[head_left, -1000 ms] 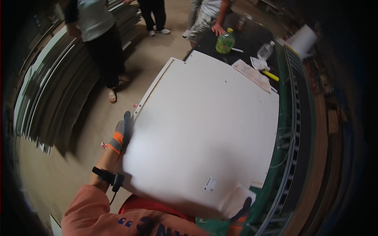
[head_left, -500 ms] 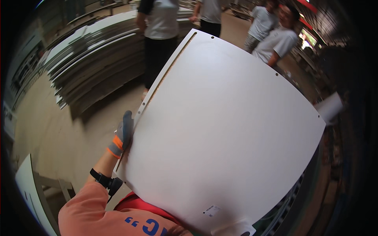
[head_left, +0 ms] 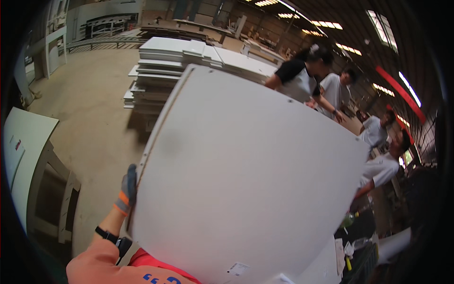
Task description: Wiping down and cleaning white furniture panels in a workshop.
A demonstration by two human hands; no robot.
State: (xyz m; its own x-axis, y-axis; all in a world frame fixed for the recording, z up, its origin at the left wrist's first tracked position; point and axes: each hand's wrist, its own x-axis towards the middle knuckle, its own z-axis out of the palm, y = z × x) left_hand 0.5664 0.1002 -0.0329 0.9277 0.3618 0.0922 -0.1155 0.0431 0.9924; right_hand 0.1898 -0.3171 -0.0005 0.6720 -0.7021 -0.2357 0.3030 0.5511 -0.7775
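A large white board (head_left: 246, 170) fills the middle of the view, tilted, with a narrow brown groove along its left side. Small dark holes dot its left and far edges, and a printed label sits near its lower edge. My left hand (head_left: 127, 187), in a grey glove with an orange band, grips the board's left edge, its fingers partly hidden by the board. My right hand is out of sight. Black straps circle my left wrist.
A stack of white boards (head_left: 156, 71) lies on the floor beyond. At left stands a wooden-framed table (head_left: 61, 177) with a pale top. Several people, one in a black-sleeved shirt (head_left: 295, 78), stand beyond the board's far right edge. Tools and scraps (head_left: 350, 255) lie at lower right.
The view has swung left and up, so the stack and people appear farther right and the left table shows more. My left hand stays on the board's edge.
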